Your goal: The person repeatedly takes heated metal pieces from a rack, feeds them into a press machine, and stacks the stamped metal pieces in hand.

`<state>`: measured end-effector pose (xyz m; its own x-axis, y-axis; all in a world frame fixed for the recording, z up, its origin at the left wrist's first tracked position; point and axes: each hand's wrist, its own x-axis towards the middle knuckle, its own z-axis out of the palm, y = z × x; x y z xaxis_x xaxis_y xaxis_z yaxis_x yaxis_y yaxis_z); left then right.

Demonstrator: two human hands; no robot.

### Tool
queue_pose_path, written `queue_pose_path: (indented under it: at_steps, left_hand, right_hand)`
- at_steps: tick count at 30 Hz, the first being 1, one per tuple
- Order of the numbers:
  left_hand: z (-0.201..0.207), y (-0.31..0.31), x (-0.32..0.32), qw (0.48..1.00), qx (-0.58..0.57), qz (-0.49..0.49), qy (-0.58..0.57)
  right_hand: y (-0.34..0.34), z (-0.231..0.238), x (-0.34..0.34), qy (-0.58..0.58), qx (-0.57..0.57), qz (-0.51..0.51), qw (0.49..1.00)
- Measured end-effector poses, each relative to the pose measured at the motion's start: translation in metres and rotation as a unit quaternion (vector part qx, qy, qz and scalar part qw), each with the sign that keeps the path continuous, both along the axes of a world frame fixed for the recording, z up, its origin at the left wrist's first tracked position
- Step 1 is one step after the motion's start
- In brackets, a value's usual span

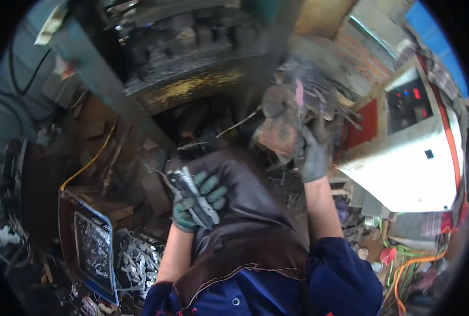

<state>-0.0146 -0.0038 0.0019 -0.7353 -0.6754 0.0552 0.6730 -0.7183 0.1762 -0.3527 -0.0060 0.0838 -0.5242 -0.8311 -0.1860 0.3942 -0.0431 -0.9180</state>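
Note:
My left hand (187, 208), in a dark green-grey glove, is closed around several flat grey metal strips (196, 196) above the brown apron (245, 189) on my lap. Farther forward on the right, my gloved right hand (313, 158) reaches out, blurred, with its fingers closed on a thin bar (300, 117). The bar's far end (299, 94) shows pink, as if glowing. Close beside that hand is a rusty, reddish-brown block (277, 136) with a rounded dark piece behind it. The grip of the right fingers is partly hidden.
Ahead stands a dark machine frame (192, 87) with yellowish flakes on its ledge. A white control cabinet (408, 179) with lit displays is on the right. At lower left, a blue-edged bin (111, 253) sits beside a heap of metal pieces (138, 263). An orange hose (403, 271) lies lower right.

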Motion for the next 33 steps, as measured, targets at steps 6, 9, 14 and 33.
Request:
queue_pose_path:
  at_steps: [6,9,14,33]
  left_hand:
    - [0.000,0.003,0.000,1.000,0.013,0.011,0.003]
    - [-0.003,0.003,0.003,1.000,0.010,0.014,0.023]
    - [-0.005,0.001,0.005,0.999,0.007,0.017,0.040]
    - [-0.003,0.003,0.007,0.998,0.036,0.013,0.050]
  right_hand:
    - [-0.119,0.082,0.083,0.066,-0.065,0.207,0.974]
    - [-0.182,0.091,0.108,0.069,-0.064,0.233,0.968]
    - [-0.234,0.100,0.128,0.060,-0.020,0.204,0.977]
    - [-0.260,0.105,0.131,0.056,0.024,0.239,0.969]
